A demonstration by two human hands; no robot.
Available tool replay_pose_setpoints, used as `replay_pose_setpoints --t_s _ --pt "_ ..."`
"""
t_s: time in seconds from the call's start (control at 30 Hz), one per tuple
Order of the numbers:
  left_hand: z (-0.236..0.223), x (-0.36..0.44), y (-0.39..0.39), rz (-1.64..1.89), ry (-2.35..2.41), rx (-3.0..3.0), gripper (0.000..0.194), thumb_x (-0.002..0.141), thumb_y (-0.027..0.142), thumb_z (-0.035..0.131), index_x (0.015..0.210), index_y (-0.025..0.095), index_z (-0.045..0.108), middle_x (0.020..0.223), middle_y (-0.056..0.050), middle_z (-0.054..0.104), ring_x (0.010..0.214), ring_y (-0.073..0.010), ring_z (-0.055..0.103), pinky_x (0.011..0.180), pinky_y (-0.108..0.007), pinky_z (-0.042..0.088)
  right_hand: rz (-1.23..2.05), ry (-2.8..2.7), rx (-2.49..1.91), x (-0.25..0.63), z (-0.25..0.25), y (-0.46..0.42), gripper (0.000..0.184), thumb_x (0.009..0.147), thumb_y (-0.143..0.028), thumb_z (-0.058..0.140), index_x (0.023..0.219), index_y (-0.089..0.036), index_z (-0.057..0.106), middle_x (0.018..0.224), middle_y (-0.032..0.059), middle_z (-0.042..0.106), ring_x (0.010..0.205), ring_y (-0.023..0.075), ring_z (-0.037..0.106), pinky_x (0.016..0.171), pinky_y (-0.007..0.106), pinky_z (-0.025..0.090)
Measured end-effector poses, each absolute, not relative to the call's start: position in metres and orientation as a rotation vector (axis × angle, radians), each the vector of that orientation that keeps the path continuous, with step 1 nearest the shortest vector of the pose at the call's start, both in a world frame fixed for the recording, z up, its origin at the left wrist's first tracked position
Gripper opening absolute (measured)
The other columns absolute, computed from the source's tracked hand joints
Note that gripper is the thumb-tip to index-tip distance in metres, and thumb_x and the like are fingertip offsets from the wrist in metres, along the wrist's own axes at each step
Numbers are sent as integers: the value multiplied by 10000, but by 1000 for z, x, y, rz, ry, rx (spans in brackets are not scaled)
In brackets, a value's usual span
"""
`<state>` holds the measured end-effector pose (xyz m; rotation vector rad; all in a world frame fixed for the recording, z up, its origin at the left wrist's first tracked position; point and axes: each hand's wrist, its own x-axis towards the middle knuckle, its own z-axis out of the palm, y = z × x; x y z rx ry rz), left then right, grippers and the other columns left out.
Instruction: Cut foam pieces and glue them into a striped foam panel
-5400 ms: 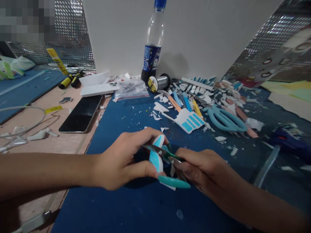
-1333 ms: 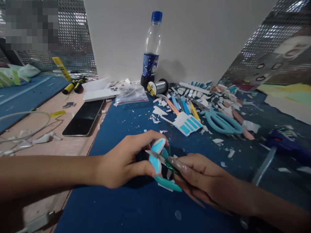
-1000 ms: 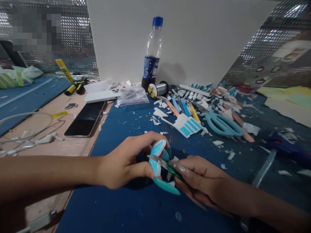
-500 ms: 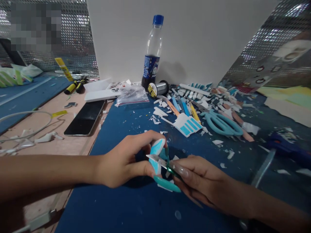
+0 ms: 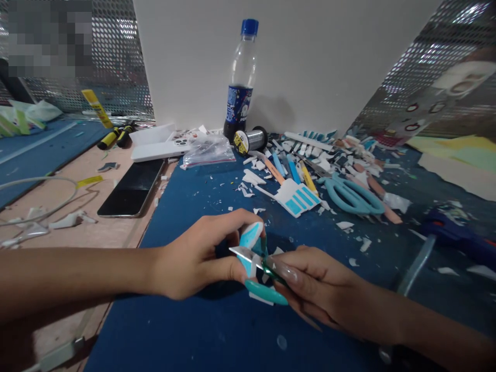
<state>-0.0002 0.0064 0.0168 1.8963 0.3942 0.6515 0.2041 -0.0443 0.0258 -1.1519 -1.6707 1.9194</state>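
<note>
A white board (image 5: pixel 318 62) is seen upright beyond both hands, at the back of the desk (image 5: pixel 174 330), whose surface is blue beneath them. The bottle (image 5: pixel 239 103), part filled with dark liquid, is stood in front of the board, beyond the left hand (image 5: pixel 194 258). By that hand, the piece (image 5: pixel 252 235), white with blue areas, is pinched between thumb and fingers. The knife (image 5: pixel 246 254) is gripped in the right hand (image 5: pixel 321 289), its blade laid across the piece. The phone (image 5: pixel 134 188) is seen beyond the left hand and to its left; the glue gun (image 5: pixel 453 232) is placed to the right of the right hand. The scissors (image 5: pixel 356 209) are left beyond the right hand, with the striped cutout (image 5: pixel 298 196) nearer the left hand; the spool (image 5: pixel 253 142) is set farther beyond. Small scraps (image 5: pixel 344 225) are strewn past both hands.

The piece has been shaped and coloured in part, it is judged; it is held up off the desk and does not appear to be cut right through. How much trimming is left cannot be told.
</note>
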Motion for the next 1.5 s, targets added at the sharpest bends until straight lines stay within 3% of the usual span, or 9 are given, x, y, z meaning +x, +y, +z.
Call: replay_pose_setpoints --t_s 0.37,0.6,0.83,0.97,1.13,1.23,1.37,1.5 --pt "13 -1 6 695 379 1808 376 845 467 567 1022 144 489 740 14 488 636 -99 419 578 -206 365 1922 -1805 -1054 208 32 -42 516 900 -558 384 579 -157 437 449 -59 382 359 15 300 341 137 212" --pt "13 -1 5 756 544 1906 405 793 529 601 925 155 516 695 35 511 610 -86 447 551 -185 362 1987 -1474 -1147 210 22 -45 498 849 -629 416 635 -181 452 367 -97 328 268 22 215 273 152 164" --pt "12 -1 0 817 860 2387 550 737 701 508 717 151 498 548 49 494 500 -80 429 485 -195 308 1685 -1418 -1110 212 24 -44 344 853 -512 535 953 -183 543 448 -108 376 329 16 235 350 165 212" --pt "11 0 -1 784 911 2575 597 751 737 433 705 147 508 521 39 516 481 -89 465 513 -213 335 1679 -1491 -1172 210 28 -44 297 860 -373 573 1086 -180 561 564 -71 459 411 25 332 405 159 293" --pt "9 1 -2 819 907 2609 561 777 706 447 728 151 513 548 25 573 488 -98 503 534 -228 350 1743 -1557 -1153 210 27 -46 237 825 -363 598 958 -173 645 681 -12 536 571 68 473 495 177 382" --pt "9 1 -2 804 913 2584 546 783 695 455 737 155 521 539 31 566 482 -101 505 537 -237 348 1829 -1614 -1155 210 29 -45 198 819 -357 605 838 -163 639 558 -46 474 451 42 399 404 163 318" --pt "9 1 -2 820 875 2610 534 797 683 447 769 155 518 568 22 591 482 -104 513 558 -246 372 1929 -1553 -1142 210 32 -45 240 860 -387 542 825 -154 588 415 -99 371 305 14 261 301 159 187" --pt "8 1 -2 879 821 2665 482 835 640 434 762 165 474 573 30 587 503 -104 533 568 -242 379 1961 -1479 -1161 209 30 -44 279 853 -425 548 805 -151 564 388 -108 368 275 6 237 278 152 155"
